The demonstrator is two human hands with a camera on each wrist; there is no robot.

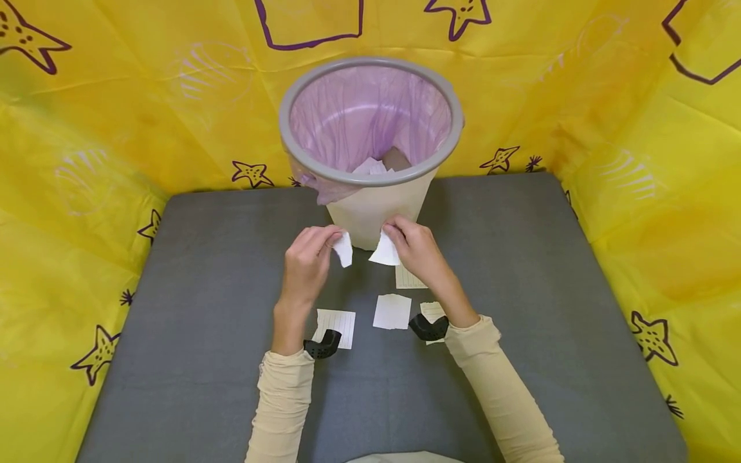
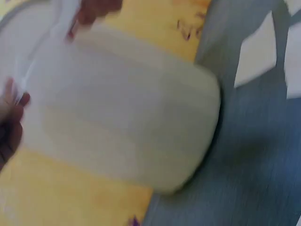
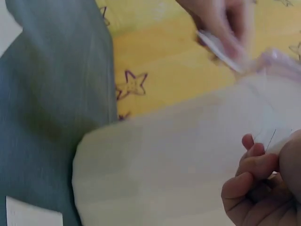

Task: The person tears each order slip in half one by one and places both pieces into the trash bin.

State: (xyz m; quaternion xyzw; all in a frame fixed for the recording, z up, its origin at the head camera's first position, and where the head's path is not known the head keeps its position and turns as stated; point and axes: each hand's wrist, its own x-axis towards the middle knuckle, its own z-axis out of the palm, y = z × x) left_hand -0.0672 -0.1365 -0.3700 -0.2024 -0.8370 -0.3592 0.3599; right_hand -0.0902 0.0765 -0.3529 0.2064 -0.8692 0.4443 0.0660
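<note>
In the head view my left hand [image 1: 307, 262] pinches a small torn piece of white paper [image 1: 345, 249]. Opposite it, my right hand [image 1: 418, 247] pinches another piece of white paper [image 1: 384, 251], and a gap lies between the two pieces. Both hands are raised in front of the trash can [image 1: 376, 206]. Below them several paper pieces lie on the grey table: a lined piece [image 1: 341, 325] near the left wrist, a plain square [image 1: 392, 312] in the middle, and lined pieces [image 1: 410, 278] partly hidden by the right arm. The left wrist view is blurred.
A pinkish-purple bag [image 1: 370, 109] lines the trash can, with crumpled white paper [image 1: 372, 167] and a brownish piece [image 1: 396, 158] inside. The grey table [image 1: 220, 308] is enclosed by yellow cloth [image 1: 191, 96] printed with starfish. Each wrist carries a black band mount [image 1: 322, 344].
</note>
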